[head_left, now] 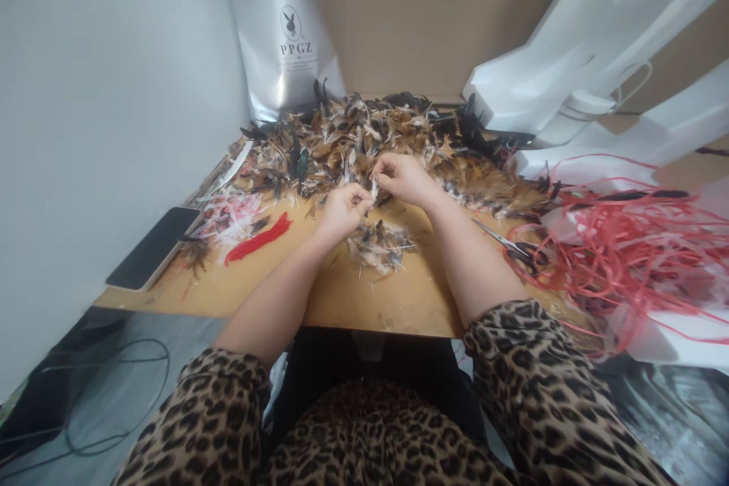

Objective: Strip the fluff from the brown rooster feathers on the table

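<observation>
Both my hands meet over the middle of the table, pinching a small whitish feather (374, 190) between them. My left hand (345, 209) is closed on its lower end. From the upper right, my right hand (403, 178) grips its top with thumb and forefinger. Just below my hands lies a small heap of plucked feather bits (383, 245). Behind them spreads a large pile of brown, black and white feathers (364, 129). A bundle of red threads (259, 238) rests left of my left forearm.
Scissors (515, 249) lie right of my right forearm, beside a tangle of red plastic strips (643, 250). A phone (153, 249) sits at the table's left edge, near pink and white shreds (228, 214). A silver bag (288, 30) stands at the back; white foam sheets (529, 76) lean at the right.
</observation>
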`<state>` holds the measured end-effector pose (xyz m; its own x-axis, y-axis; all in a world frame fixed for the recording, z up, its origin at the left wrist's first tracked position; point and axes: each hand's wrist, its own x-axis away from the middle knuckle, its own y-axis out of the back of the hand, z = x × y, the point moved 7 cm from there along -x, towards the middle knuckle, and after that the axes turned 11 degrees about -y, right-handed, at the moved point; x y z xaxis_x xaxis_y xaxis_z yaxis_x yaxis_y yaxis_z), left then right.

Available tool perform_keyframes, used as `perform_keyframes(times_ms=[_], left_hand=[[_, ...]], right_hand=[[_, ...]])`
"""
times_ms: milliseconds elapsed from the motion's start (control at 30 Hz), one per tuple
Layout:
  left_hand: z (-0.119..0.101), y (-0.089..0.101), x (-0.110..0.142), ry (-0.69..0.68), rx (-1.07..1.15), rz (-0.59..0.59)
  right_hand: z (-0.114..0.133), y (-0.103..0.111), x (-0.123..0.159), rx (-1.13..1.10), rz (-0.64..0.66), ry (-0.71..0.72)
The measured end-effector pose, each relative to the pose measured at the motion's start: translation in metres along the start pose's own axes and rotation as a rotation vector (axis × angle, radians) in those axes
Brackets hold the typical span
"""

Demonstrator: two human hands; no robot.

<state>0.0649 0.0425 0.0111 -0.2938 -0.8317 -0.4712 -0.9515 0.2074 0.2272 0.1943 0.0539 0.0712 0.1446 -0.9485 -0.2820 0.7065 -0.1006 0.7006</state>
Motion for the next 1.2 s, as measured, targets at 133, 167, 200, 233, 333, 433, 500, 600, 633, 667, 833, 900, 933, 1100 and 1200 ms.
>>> perform_keyframes(times_ms=[133, 167, 200, 233, 333, 433, 500, 600, 633, 667, 833, 900, 933, 1100, 1200], left_hand=[[0.0, 0.002, -0.003, 0.146, 0.178, 0.007], [0.002, 0.005, -0.004, 0.185, 0.267, -0.029], [0.004, 0.007, -0.004, 0.231, 0.336, -0.06], [0.007, 0.008, -0.003, 0.278, 0.389, -0.076], [0.016, 0.007, -0.001, 0.371, 0.447, -0.065], [0.021, 0.002, 0.001, 0.395, 0.468, -0.024], [0.02, 0.002, 0.001, 0.389, 0.503, -0.032], [0.02, 0.005, 0.0, 0.39, 0.563, -0.095], [0.02, 0.007, 0.0, 0.389, 0.576, -0.122], [0.02, 0.009, -0.001, 0.383, 0.586, -0.15], [0.017, 0.02, -0.006, 0.284, 0.554, -0.284], [0.015, 0.023, -0.008, 0.245, 0.502, -0.307], [0.015, 0.024, -0.008, 0.233, 0.473, -0.311], [0.012, 0.021, -0.01, 0.185, 0.407, -0.267], [0.011, 0.02, -0.01, 0.167, 0.404, -0.238]], right_hand=[[0.004, -0.002, 0.001, 0.009, 0.063, 0.036], [0.006, -0.003, 0.002, 0.017, 0.082, 0.047], [0.007, -0.004, 0.002, 0.025, 0.097, 0.06], [0.009, -0.005, 0.003, 0.031, 0.112, 0.073], [0.014, -0.009, 0.004, 0.015, 0.131, 0.103], [0.015, -0.014, 0.004, -0.048, 0.129, 0.122], [0.015, -0.015, 0.003, -0.122, 0.104, 0.143], [0.01, -0.004, 0.0, -0.236, -0.054, 0.138], [0.006, 0.002, -0.001, -0.262, -0.147, 0.113], [0.001, 0.01, -0.001, -0.285, -0.245, 0.072], [-0.022, 0.015, -0.003, -0.446, -0.302, -0.267], [-0.021, 0.001, -0.003, -0.506, -0.112, -0.356], [-0.018, -0.006, -0.002, -0.528, -0.028, -0.381], [-0.01, -0.021, 0.0, -0.612, 0.085, -0.395], [-0.008, -0.023, 0.0, -0.657, 0.096, -0.371]])
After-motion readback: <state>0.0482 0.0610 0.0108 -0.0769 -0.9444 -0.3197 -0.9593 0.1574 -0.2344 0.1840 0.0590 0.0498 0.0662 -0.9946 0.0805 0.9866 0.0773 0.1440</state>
